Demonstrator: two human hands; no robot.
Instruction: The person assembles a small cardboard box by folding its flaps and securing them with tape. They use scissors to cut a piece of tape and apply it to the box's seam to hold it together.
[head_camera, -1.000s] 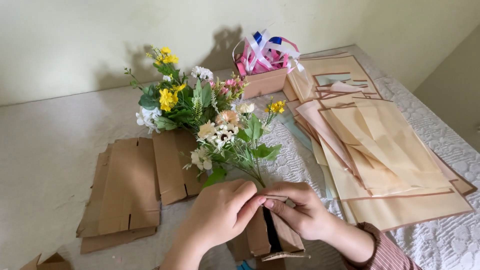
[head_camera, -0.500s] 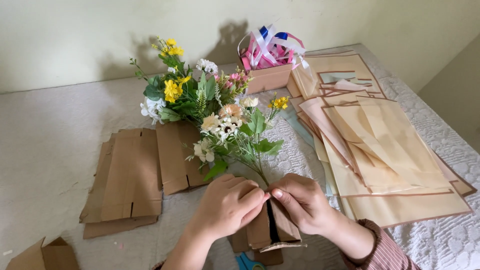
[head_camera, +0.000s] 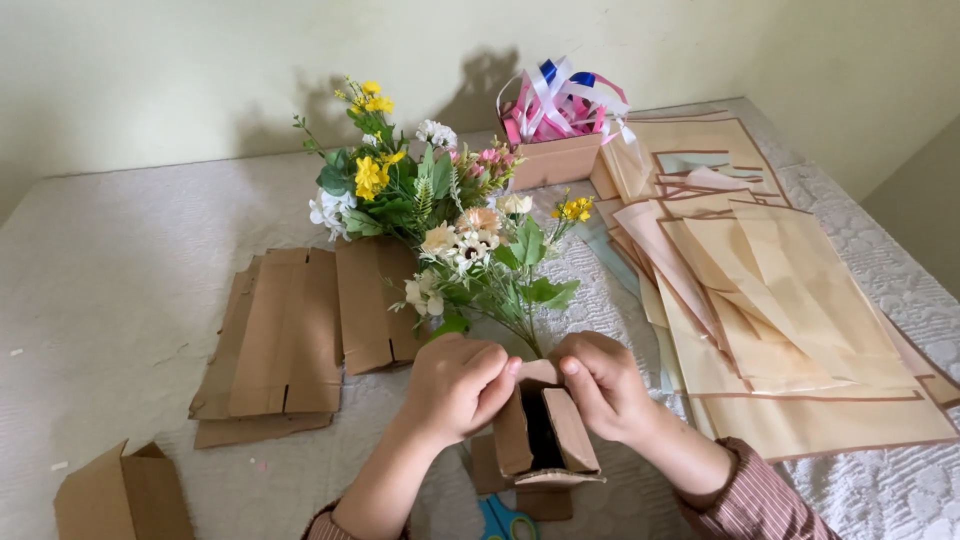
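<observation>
We hold the small cardboard box (head_camera: 545, 432) upright btwn both hands. Left hand (head_camera: 455, 385) grips its left top edge, right hand (head_camera: 600, 385) its right; thumbs pinch the flap at the opening, hands nearly touching. Flower bunch (head_camera: 450, 215) lies just behind box. Flat cardboard (head_camera: 285, 335) left of box, paper sheets (head_camera: 760, 300) right. Scissors (head_camera: 510, 520) below box.
</observation>
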